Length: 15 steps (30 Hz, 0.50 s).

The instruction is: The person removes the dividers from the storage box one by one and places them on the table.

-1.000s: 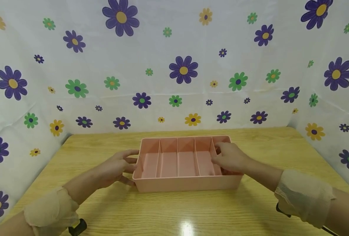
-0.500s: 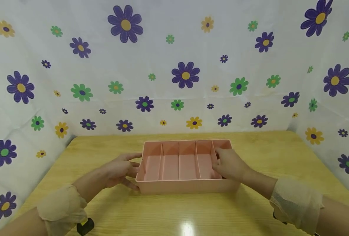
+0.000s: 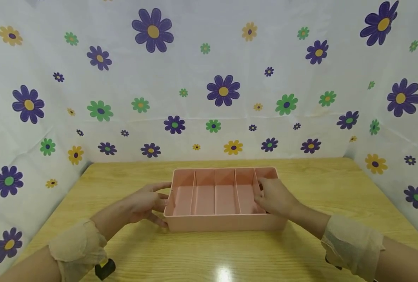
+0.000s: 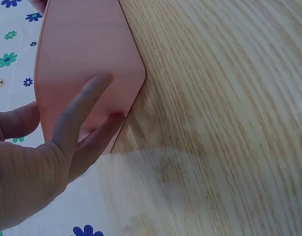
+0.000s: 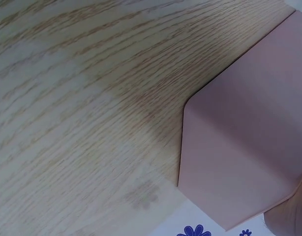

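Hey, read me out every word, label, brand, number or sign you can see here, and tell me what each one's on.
None: no text can be read in any view.
Pink box: no lettering on the walls that show.
Table: wood grain only.
Cloth backdrop: printed flowers only.
Black-and-yellow piece by the left sleeve: too small to tell whether it bears any marking.

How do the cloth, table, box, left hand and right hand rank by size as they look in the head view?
1. Cloth
2. Table
3. Box
4. Left hand and right hand: too alike to rank.
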Tool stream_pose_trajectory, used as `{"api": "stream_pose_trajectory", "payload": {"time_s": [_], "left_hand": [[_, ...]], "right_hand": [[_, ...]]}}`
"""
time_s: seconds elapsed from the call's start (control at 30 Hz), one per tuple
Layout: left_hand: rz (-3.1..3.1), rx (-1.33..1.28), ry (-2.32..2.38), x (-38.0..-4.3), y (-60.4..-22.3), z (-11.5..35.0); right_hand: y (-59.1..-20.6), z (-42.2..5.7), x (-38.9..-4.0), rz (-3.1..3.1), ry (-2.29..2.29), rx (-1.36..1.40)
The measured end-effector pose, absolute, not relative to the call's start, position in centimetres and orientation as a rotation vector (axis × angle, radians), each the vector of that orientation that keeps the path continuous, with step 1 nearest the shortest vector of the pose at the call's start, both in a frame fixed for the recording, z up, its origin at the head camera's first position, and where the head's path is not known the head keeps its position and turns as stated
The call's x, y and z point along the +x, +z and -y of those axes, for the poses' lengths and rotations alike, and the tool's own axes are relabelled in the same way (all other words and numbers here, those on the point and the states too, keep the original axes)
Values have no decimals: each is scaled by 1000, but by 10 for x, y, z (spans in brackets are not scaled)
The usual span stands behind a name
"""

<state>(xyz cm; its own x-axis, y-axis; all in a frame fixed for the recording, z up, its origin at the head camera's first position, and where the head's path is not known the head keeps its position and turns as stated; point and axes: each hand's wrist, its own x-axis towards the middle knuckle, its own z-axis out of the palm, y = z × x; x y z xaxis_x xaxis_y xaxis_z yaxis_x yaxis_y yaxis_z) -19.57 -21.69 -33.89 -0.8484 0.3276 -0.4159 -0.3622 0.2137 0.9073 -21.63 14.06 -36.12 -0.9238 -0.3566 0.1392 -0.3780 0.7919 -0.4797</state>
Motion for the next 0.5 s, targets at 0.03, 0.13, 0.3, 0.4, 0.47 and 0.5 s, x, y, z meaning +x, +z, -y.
{"api": "stream_pose_trajectory", "payload": {"time_s": [0.03,0.13,0.3,0.4,0.47,0.5], "left_hand": [[-1959,-31,1684,-196,-339,217],[-1957,-27,1677,-196,-339,217],[-1960,-19,1676,-196,-340,219],[-1962,-17,1676,-197,-340,219],[-1962,-12,1674,-197,-340,219],[-1962,-8,1673,-197,-340,219]], "right_hand": [[-362,-141,-216,2945,814,589],[-362,-140,-215,2962,846,569],[-361,-140,-214,2958,847,574],[-360,-140,-214,2954,843,579],[-360,-140,-215,2954,837,581],[-360,-140,-215,2953,837,580]]}}
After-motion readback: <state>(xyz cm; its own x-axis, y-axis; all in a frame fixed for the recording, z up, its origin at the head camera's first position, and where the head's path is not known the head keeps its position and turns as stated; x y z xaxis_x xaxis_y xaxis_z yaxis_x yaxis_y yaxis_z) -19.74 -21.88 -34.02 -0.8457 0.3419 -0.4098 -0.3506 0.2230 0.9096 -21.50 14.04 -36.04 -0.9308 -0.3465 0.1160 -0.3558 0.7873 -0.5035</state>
